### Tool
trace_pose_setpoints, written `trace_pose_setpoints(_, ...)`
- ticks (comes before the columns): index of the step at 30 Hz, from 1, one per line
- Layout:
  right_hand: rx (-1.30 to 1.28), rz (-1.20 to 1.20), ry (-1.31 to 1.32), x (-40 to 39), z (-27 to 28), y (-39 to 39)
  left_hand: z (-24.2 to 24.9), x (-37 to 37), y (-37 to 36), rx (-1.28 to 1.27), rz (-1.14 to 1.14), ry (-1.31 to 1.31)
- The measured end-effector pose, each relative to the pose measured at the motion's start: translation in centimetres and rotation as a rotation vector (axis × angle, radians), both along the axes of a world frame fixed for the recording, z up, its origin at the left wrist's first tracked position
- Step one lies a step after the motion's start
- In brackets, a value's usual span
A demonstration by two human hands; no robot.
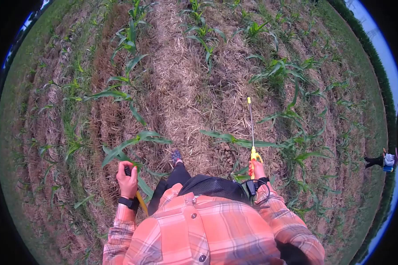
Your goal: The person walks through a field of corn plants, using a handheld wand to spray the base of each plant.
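My right hand (257, 170) is closed around the yellow handle of a spray wand (252, 128). Its thin metal tube points forward and ends in a yellow nozzle (249, 100) above the straw. A black hose (267, 194) curves near that wrist. My left hand (127, 181) grips the black end of a yellow pump lever (141, 202), low at my left side. Long corn leaves (135, 142) stand just beyond the left hand, and another corn plant (239, 141) spreads its leaves beside the wand.
Rows of young corn (278, 70) run forward on both sides, with dry straw (174, 92) between them. My foot (176, 156) is on the straw strip. Far right, another person (378, 160) is in the field near a tree line (381, 66).
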State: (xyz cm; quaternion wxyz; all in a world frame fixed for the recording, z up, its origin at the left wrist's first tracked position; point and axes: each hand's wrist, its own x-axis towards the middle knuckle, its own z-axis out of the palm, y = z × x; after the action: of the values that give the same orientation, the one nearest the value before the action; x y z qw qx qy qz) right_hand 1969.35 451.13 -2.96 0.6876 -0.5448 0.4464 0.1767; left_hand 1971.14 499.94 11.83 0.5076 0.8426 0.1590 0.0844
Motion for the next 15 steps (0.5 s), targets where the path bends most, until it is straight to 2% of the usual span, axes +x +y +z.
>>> trace_pose_setpoints(2, -0.016, 0.007, 0.015, 2.5, 0.2, 1.8, -0.2, 2.1, 1.8, 0.022, -0.003, -0.025)
trace_pose_setpoints(7, -0.026, 0.082, 0.032, 8.4, 1.8, 7.5, 0.5, 5.2, 5.4, -0.142, 0.08, 0.059)
trace_pose_setpoints(10, -0.071, 0.273, 0.043, 11.2, 2.6, 11.0, -0.1, 6.6, 7.4, -0.086, 0.069, 0.026)
trace_pose_setpoints(15, -0.019, 0.416, 0.037, 14.8, 4.7, 16.7, -0.2, 9.1, 8.9, -0.12, 0.069, 0.028)
